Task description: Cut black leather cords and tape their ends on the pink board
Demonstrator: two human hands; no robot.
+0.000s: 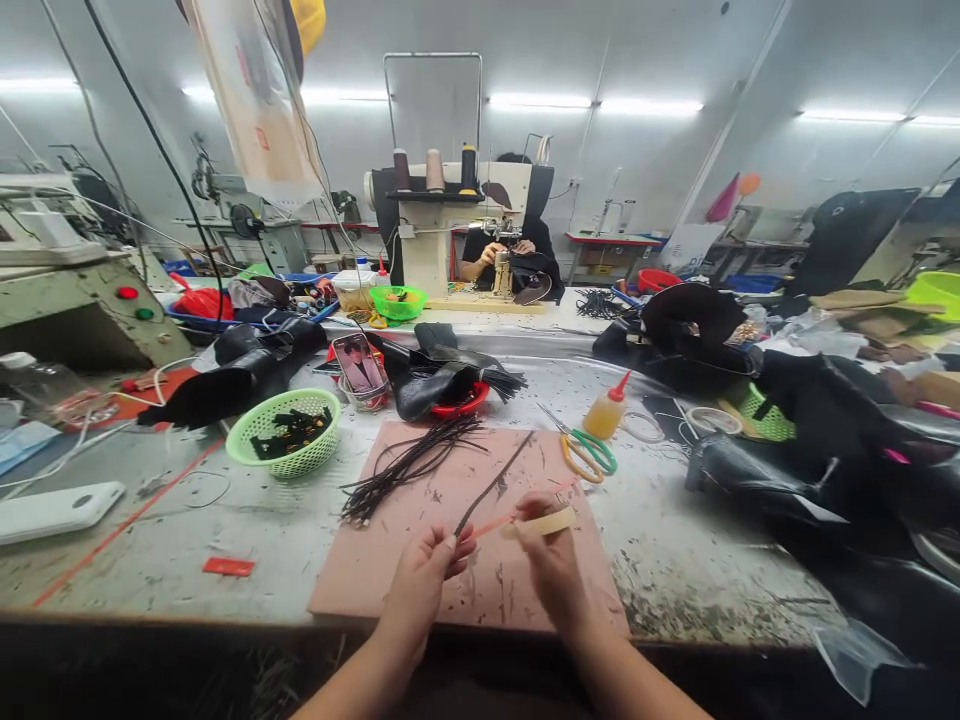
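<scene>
Worktop (172, 570) at the left edge carries a white oblong device (61, 512), with a small red scrap (228, 567) lying to its right. A pale green basket (247, 440) stands farther back, black pieces (296, 432) heaped inside it, and a phone (358, 365) is propped upright behind and to its right. Next comes a pink board (337, 590); a loose bundle of thin black strips (412, 465) lies on its far left part. Over the board's middle, the left hand (420, 565) has its grip closed, thumb and fingers pinching the near end of a single black strip (495, 482), which slants away to the far right. Beside it, the right hand (551, 555) has its grip closed around a pale tape roll (551, 522). An orange-pink band (491, 525) shows between the two hands; whether it joins either, I cannot tell. Scissors (567, 431) with orange and green handles lie near the board's far right corner, just beside a red-tipped bottle (604, 412). Black boots (750, 475) are piled at the right.
</scene>
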